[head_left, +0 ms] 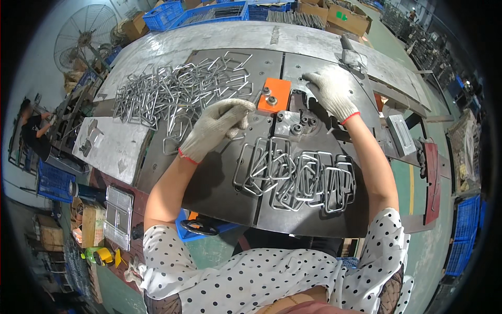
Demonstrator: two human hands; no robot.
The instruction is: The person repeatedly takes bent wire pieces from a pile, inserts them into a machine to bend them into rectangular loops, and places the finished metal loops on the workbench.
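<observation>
My left hand (218, 128), in a white knit glove with a red cuff, is closed in a pinch left of an orange block (275, 95). What it holds, if anything, is too small to make out. My right hand (334, 90), gloved alike, has curled fingers above a dark metal part (305, 99) right of the block; its grip is partly hidden. Between the hands is a metal fixture (294, 123) with round bolts and rollers. Bent wire frames (308, 178) lie piled nearest me. A larger tangle of bent wire pieces (183, 89) covers the far left of the steel table.
The dark steel table (209, 193) has a seam down its middle. A hammer-like tool (351, 55) lies at the far right. Blue crates (209, 14) and cardboard boxes (348, 18) stand beyond. Another person (36, 128) works far left; a big fan (84, 37) stands behind.
</observation>
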